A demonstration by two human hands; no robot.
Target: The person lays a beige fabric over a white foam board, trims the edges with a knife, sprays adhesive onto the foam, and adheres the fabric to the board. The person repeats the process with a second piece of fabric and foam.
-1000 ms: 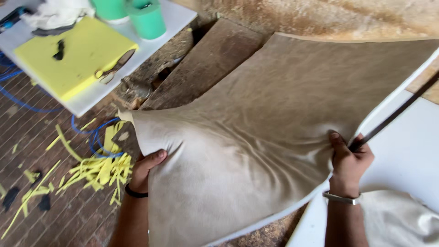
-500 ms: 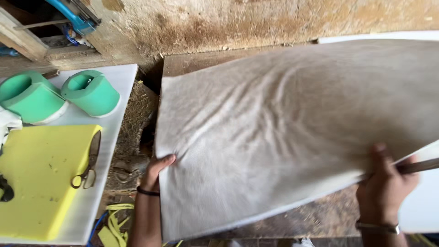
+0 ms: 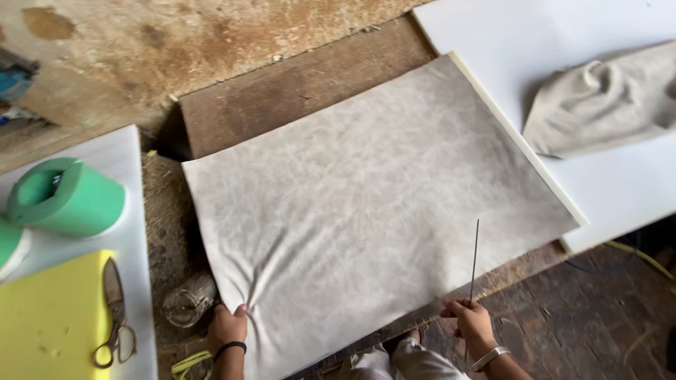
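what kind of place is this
Probably an upholstery or foam-cutting workshop: a large grey fabric sheet is spread over a board, yellow foam and scissors lie on a white table, and green foam cylinders stand nearby.

Under your left grip [image 3: 227,327] the grey cloth sheet [image 3: 373,211] looks matt, suede-like; your right grip [image 3: 473,320] pinches a thin metal rod [image 3: 474,257]; beneath, rough wood.

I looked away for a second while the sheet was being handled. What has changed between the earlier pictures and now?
The grey fabric sheet, earlier lifted and billowing, now lies spread flat over the wooden board. The right hand has let go of its edge and holds only the thin rod, now pointing up over the sheet. The left hand still grips the sheet's near corner. The scissors still lie on the yellow foam.
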